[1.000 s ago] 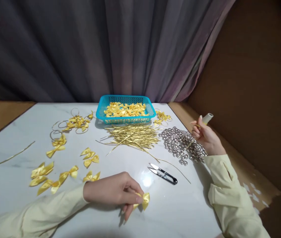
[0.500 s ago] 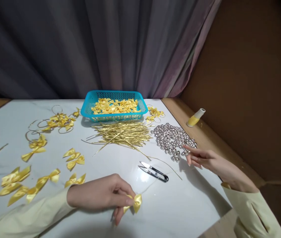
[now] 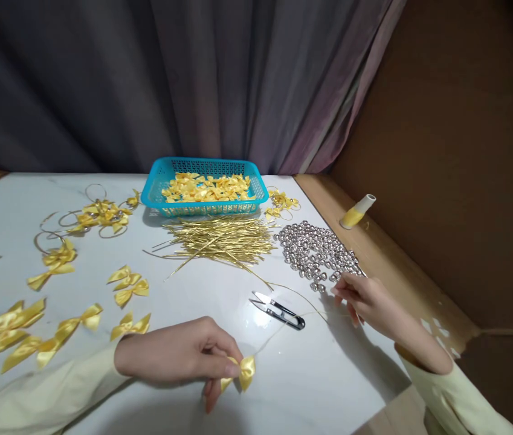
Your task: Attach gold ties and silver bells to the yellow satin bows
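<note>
My left hand is closed at the front of the table, pinching a yellow satin bow between thumb and fingers. From the bow a thin pale thread runs up to the right, past the black-handled thread snips, toward my right hand. Beside the near edge of a pile of silver beads, my right hand has thumb and index finger pressed together. What lies in that pinch is too small to make out. Several loose yellow bows lie left of my left hand.
A blue basket of yellow bows stands at the back. Before it lies a heap of gold wire ties. Finished-looking bows with wire loops sit at back left. A yellow-wound thread cone stands beyond the table's right edge.
My right hand has drawn back a little from the bead pile, its fingers now curled into a pinch. My left hand still holds the bow. The whole view has shifted slightly.
</note>
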Motion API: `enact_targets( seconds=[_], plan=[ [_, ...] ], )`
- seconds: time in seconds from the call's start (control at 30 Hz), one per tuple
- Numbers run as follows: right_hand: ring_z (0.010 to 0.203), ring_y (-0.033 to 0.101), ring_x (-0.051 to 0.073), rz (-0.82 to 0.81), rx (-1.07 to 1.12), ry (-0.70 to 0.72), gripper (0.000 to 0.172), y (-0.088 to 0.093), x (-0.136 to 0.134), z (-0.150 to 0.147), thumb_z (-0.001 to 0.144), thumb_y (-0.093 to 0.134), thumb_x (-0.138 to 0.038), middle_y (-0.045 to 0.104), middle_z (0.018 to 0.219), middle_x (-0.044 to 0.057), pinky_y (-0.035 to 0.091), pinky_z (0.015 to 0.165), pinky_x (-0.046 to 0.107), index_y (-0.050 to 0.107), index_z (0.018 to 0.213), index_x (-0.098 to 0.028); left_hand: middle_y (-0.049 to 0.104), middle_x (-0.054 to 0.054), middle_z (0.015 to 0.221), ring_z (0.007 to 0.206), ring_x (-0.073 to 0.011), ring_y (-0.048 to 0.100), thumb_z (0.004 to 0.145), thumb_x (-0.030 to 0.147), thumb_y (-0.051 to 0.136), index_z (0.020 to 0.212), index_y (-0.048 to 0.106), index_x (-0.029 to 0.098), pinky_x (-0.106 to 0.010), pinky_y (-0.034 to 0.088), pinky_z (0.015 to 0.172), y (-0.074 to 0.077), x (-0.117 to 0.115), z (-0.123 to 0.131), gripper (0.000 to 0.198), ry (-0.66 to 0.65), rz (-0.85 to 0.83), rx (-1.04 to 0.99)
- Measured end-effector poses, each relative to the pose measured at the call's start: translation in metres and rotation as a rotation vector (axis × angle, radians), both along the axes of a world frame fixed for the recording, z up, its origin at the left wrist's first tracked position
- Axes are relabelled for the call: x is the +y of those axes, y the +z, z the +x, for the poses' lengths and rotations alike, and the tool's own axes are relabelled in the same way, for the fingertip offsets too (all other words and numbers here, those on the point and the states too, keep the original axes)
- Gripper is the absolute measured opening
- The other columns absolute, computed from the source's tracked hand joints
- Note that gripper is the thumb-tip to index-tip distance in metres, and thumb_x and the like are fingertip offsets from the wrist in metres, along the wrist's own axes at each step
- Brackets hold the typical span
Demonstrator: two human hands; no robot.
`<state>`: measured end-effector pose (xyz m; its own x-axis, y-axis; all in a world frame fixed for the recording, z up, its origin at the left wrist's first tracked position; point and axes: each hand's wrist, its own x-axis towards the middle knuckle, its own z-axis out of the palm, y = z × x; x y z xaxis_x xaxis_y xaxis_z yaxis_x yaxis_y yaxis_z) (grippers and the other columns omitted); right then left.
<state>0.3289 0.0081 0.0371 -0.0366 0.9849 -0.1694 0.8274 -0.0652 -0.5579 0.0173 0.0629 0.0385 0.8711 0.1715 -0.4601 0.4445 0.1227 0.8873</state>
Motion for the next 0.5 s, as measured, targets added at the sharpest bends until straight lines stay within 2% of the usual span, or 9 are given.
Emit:
enact_targets(
  seconds=[0.1,0.2,0.37,0.5],
  plan=[
    [0.040,0.055,0.012,0.077,-0.153,-0.015,0.023,-0.006,0.000,-0.002,0.078,0.035,-0.014,0.063,0.057,0.002,0.040,0.053,0.022,0.057,0.069,-0.016,0.067,-0.001,0.057,0.057,-0.0114,0.058,0.086,0.031,0.048,0.090,0.066,0.016,-0.018,0.041,0.060,-0.001,0.000,0.000,0.024,-0.005,0.007,-0.004],
    [0.046,0.057,0.015,0.123,-0.316,-0.011,0.026,-0.013,-0.001,-0.006,0.077,0.039,-0.011,0.059,0.049,0.003,0.035,0.052,0.023,0.063,0.069,-0.016,0.066,-0.001,0.056,0.055,-0.0115,0.057,0.085,0.032,0.049,0.090,0.067,0.016,-0.018,0.042,0.059,-0.001,0.000,0.001,0.025,-0.004,-0.005,-0.001],
    [0.052,0.057,0.016,0.120,-0.557,0.005,0.032,-0.013,-0.004,-0.020,0.066,0.038,0.003,0.064,0.060,0.005,0.025,0.048,0.024,0.064,0.068,-0.016,0.065,-0.001,0.054,0.054,-0.0111,0.057,0.085,0.032,0.049,0.090,0.067,0.016,-0.018,0.043,0.060,-0.001,0.000,0.001,0.024,-0.018,-0.012,-0.004],
    [0.055,0.058,0.018,0.079,-0.691,0.010,0.031,-0.007,-0.003,-0.031,0.065,0.041,0.005,0.066,0.067,0.008,0.022,0.047,0.026,0.064,0.073,-0.014,0.065,-0.001,0.054,0.054,-0.0116,0.058,0.084,0.033,0.050,0.091,0.067,0.016,-0.018,0.043,0.059,-0.003,0.000,0.000,0.025,-0.020,-0.028,-0.019]
  ],
)
